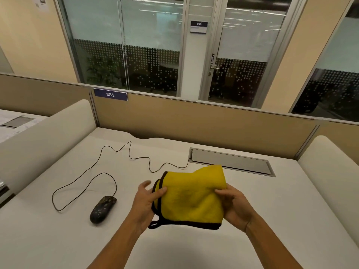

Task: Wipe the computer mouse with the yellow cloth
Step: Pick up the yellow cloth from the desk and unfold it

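Both hands up over desk w/ yellow cloth between them: left hand pinches its left black-trimmed edge, right hand grips right side. Mouse lies on desk just left of left hand, untouched; its cable loops farther back.

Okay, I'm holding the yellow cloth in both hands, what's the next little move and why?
Probably carry the black-edged yellow cloth left and down onto the dark corded computer mouse. Both the left hand and right hand hold it in the air, and the mouse lies untouched on the white desk.
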